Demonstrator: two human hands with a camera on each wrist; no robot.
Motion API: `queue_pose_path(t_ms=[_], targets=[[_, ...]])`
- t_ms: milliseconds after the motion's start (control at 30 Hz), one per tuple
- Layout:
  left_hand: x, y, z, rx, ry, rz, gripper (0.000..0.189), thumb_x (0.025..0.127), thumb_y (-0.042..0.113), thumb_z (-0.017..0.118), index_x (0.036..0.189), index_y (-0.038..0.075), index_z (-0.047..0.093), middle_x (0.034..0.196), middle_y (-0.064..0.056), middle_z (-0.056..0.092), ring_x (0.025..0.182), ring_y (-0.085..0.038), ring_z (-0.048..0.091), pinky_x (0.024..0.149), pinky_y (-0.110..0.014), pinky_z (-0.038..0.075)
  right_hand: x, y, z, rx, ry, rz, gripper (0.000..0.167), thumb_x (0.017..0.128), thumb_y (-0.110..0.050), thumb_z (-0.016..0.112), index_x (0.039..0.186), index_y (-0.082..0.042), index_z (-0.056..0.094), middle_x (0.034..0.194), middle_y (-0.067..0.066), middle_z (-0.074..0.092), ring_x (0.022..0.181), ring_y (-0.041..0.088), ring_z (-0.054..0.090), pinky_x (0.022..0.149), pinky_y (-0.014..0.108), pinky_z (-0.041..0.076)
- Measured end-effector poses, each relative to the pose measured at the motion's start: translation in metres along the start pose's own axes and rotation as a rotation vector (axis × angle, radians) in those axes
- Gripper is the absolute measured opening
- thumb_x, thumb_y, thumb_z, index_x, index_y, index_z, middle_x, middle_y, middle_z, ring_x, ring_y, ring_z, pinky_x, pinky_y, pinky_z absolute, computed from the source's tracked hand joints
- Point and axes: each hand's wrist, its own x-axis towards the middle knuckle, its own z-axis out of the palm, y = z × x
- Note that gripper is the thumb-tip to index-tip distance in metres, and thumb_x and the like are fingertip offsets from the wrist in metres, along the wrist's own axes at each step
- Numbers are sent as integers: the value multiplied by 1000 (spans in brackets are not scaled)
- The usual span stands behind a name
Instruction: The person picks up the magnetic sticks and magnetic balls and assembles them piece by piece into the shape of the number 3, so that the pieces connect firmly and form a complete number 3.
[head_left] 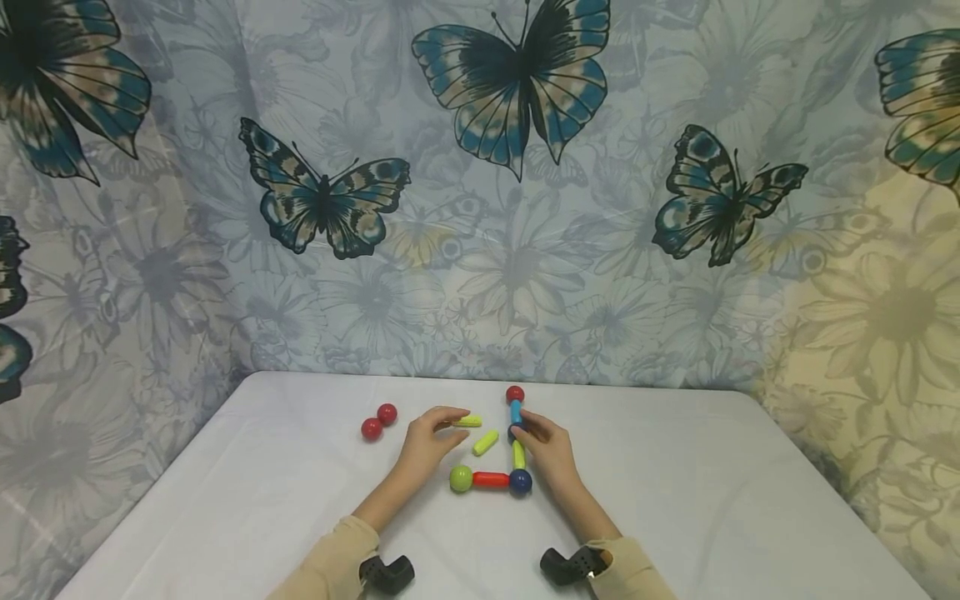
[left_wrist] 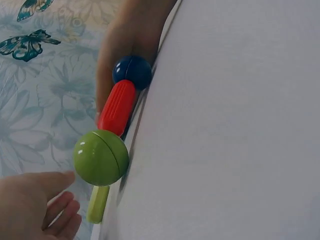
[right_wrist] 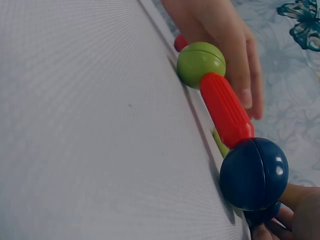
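Observation:
My right hand (head_left: 551,450) pinches a dark blue ball (head_left: 513,432) between thumb and fingers. That ball joins a light blue stick (head_left: 515,412), topped by a red ball (head_left: 514,394), and a yellow-green stick (head_left: 519,455) below. A nearer dark blue ball (right_wrist: 254,173) meets a red stick (right_wrist: 226,110), which ends in a green ball (right_wrist: 201,65). To the left, my left hand (head_left: 429,442) holds nothing, thumb and fingers apart beside a loose yellow-green stick (head_left: 470,421). Another yellow-green stick (head_left: 485,442) lies between the hands.
Two red balls, a farther one (head_left: 387,414) and a nearer one (head_left: 371,429), sit left of the left hand. Everything rests on a white-covered table (head_left: 712,492). Behind its far edge hangs a butterfly-patterned cloth (head_left: 517,275).

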Motion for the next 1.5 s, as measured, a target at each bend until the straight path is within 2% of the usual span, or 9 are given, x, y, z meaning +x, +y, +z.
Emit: queue_pose_path(t_ms=[100, 200, 433, 733, 900, 1100, 1333, 1500], targets=[[6, -4, -1, 42, 83, -11, 32, 81, 4, 76, 113, 8, 71, 114, -9, 70, 109, -27, 64, 97, -37, 52, 1, 0, 0, 1, 0, -3, 44, 90, -19, 70, 130, -5, 60, 140, 17, 56, 133, 33, 51, 105, 38, 46], [11, -6, -2, 53, 109, -22, 32, 80, 2, 76, 112, 5, 71, 113, -11, 70, 108, -29, 65, 96, -39, 53, 1, 0, 1, 4, -5, -8, 45, 90, -19, 70, 131, -4, 60, 140, 17, 56, 133, 34, 51, 105, 37, 46], [18, -8, 0, 75, 64, -46, 32, 80, -2, 74, 111, 2, 70, 113, -15, 70, 108, -32, 65, 93, -40, 54, -1, -3, -1, 10, -3, -3, 44, 90, -15, 70, 130, -2, 59, 140, 18, 56, 132, 34, 51, 105, 38, 46], [25, -12, 1, 86, -11, -118, 30, 80, -4, 73, 109, 0, 71, 112, -18, 70, 104, -31, 68, 87, -31, 57, 0, -1, 0, -1, -2, 0, 45, 89, -18, 70, 131, -4, 60, 140, 17, 56, 132, 34, 51, 105, 38, 46], [28, -13, 1, 92, -43, -102, 27, 80, -6, 72, 106, -1, 71, 110, -19, 71, 102, -31, 69, 85, -29, 57, 0, 1, 1, 4, 0, -1, 44, 90, -18, 70, 130, -4, 60, 139, 17, 56, 132, 34, 52, 105, 38, 46], [32, -13, 2, 136, -51, -92, 22, 80, -4, 72, 100, 2, 74, 105, -15, 73, 98, -27, 68, 85, -34, 57, 0, 1, 0, 3, -4, 3, 45, 90, -18, 70, 131, -5, 60, 140, 17, 56, 132, 34, 51, 104, 38, 46], [34, -13, 4, 138, -68, -126, 22, 81, -5, 71, 101, 3, 73, 106, -15, 71, 100, -27, 68, 86, -34, 57, 0, 1, 0, 11, -6, 0, 44, 90, -18, 70, 131, -4, 60, 139, 17, 57, 132, 34, 51, 104, 38, 46], [36, -15, 4, 140, -76, -115, 22, 80, -7, 71, 100, 2, 72, 105, -16, 70, 98, -28, 68, 85, -33, 57, 0, 1, 0, 16, -6, -6, 44, 90, -17, 70, 131, -3, 59, 139, 17, 57, 132, 34, 52, 105, 38, 46]])
